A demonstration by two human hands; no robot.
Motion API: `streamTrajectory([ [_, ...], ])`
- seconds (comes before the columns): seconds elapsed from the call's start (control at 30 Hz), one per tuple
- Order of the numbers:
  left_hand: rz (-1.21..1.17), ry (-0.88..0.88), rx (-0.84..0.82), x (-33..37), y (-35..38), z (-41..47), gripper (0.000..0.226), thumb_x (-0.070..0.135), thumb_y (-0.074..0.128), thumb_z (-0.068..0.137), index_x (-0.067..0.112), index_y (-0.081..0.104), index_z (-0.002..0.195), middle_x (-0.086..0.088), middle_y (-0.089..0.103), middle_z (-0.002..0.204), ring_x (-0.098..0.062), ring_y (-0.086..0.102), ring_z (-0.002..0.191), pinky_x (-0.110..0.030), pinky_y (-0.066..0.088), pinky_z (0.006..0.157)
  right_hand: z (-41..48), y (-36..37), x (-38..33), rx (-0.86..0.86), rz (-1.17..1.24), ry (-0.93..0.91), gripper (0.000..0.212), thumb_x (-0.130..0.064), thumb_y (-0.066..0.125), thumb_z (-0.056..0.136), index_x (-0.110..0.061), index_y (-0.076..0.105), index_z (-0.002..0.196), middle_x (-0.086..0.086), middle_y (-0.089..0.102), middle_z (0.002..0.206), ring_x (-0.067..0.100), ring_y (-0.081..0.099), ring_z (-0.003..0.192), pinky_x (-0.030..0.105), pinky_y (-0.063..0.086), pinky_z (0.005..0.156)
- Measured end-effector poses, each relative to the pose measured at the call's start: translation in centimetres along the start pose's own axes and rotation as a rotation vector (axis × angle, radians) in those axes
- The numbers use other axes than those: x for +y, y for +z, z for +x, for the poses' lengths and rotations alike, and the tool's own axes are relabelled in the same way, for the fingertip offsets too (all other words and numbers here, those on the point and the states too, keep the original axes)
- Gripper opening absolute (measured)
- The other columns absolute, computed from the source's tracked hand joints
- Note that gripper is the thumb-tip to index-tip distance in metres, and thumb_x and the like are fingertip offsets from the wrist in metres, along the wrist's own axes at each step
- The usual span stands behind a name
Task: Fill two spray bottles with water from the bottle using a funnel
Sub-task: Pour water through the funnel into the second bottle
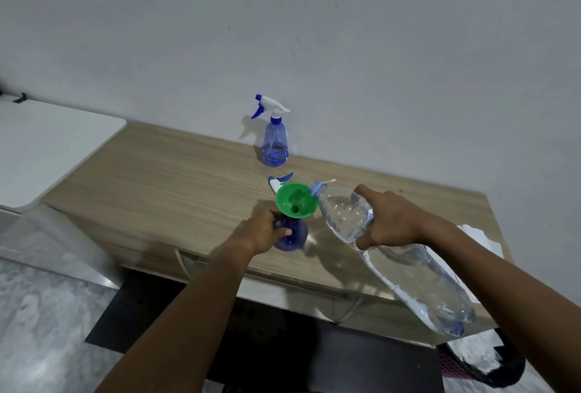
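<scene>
Here the left grip (266,232) clasps the open sprayer (295,235) on the table (157,179), green funnel (295,199) in its neck. The right grip (390,219) holds the tilted bottle (415,276), mouth at the funnel rim. A capped sprayer (275,141) stands behind, by the wall (314,46).

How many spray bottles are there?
2. The far spray bottle stands near the wall, sprayer on; the near spray bottle, under the green funnel, is held by the left hand.

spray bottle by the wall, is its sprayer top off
No, the spray bottle by the wall stands upright with its white and blue sprayer top on its neck.
</scene>
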State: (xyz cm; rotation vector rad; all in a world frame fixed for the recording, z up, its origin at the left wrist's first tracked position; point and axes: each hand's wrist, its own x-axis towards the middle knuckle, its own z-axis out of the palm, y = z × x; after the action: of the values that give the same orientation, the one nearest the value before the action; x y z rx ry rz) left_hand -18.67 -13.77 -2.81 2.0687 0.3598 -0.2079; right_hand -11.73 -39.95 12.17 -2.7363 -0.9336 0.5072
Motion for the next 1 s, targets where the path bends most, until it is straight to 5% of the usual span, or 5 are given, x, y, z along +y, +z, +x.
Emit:
streamTrajectory([
  [0.07, -0.006, -0.009, -0.006, -0.2, 0.0, 0.1, 0.032, 0.019, 0.075, 0.084, 0.023, 0.07, 0.115, -0.003, 0.074, 0.108, -0.022, 0.067, 0.107, -0.049, 0.05, 0.102, 0.1, -0.2, 0.0, -0.01, 0.003, -0.005, 0.079, -0.043, 0.083, 0.055, -0.032, 0.046, 0.124, -0.011, 0.06, 0.074, 0.012, 0.059, 0.073, 0.035, 0.051, 0.066],
  [0.4, 0.046, -0.023, -0.005, -1.1, 0.0, 0.6, 0.027, 0.049, 0.069, 0.067, 0.063, 0.063, 0.089, 0.011, 0.074, 0.101, -0.017, 0.068, 0.102, -0.048, 0.053, 0.098, 0.2, -0.6, 0.0, -0.064, -0.043, 0.0, 0.084, -0.045, 0.083, 0.055, -0.03, 0.044, 0.128, -0.007, 0.06, 0.073, 0.022, 0.063, 0.083, 0.04, 0.055, 0.073],
  [0.63, 0.029, -0.017, -0.007, -0.7, 0.0, 0.5, 0.033, 0.032, 0.074, 0.081, 0.035, 0.069, 0.114, 0.004, 0.073, 0.107, -0.018, 0.067, 0.106, -0.049, 0.052, 0.1, 0.6, -0.7, 0.1, -0.082, -0.05, 0.004, 0.091, -0.052, 0.077, 0.048, -0.031, 0.043, 0.129, -0.004, 0.064, 0.083, 0.022, 0.063, 0.085, 0.04, 0.055, 0.075],
  [0.83, 0.019, -0.013, -0.011, -0.6, -0.1, 0.3, 0.034, 0.026, 0.075, 0.083, 0.031, 0.069, 0.116, 0.002, 0.073, 0.109, -0.019, 0.066, 0.107, -0.049, 0.051, 0.101, 0.9, -0.6, 0.2, -0.099, -0.074, 0.006, 0.088, -0.053, 0.078, 0.047, -0.033, 0.044, 0.125, -0.006, 0.062, 0.081, 0.022, 0.063, 0.084, 0.041, 0.056, 0.076],
  [1.0, 0.038, -0.042, -0.012, -0.8, 0.0, 0.4, 0.039, 0.042, 0.073, 0.072, 0.04, 0.069, 0.112, 0.008, 0.074, 0.106, -0.017, 0.067, 0.105, -0.049, 0.052, 0.1, 1.1, -0.7, 0.2, -0.103, -0.094, 0.002, 0.074, -0.053, 0.078, 0.047, -0.035, 0.042, 0.109, -0.006, 0.063, 0.081, 0.022, 0.063, 0.082, 0.039, 0.055, 0.072],
])
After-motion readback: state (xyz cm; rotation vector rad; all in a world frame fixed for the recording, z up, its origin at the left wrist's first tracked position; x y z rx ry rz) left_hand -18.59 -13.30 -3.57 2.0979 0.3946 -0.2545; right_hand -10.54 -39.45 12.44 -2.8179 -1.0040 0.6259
